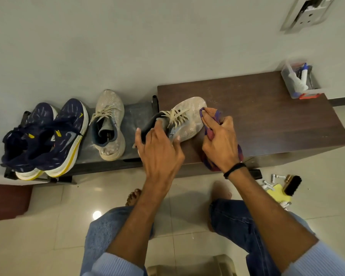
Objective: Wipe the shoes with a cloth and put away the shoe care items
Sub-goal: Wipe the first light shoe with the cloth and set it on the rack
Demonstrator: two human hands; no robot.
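At the desk [277,120], the left hand [159,148] grips a pale shoe [189,118] while the right hand [221,144], clutching the cloth [210,112], wipes its toe; the sides probably come next.

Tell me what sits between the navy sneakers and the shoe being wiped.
The second beige sneaker stands there on the low rack, between the navy sneakers and the held beige sneaker; the head view shows it.
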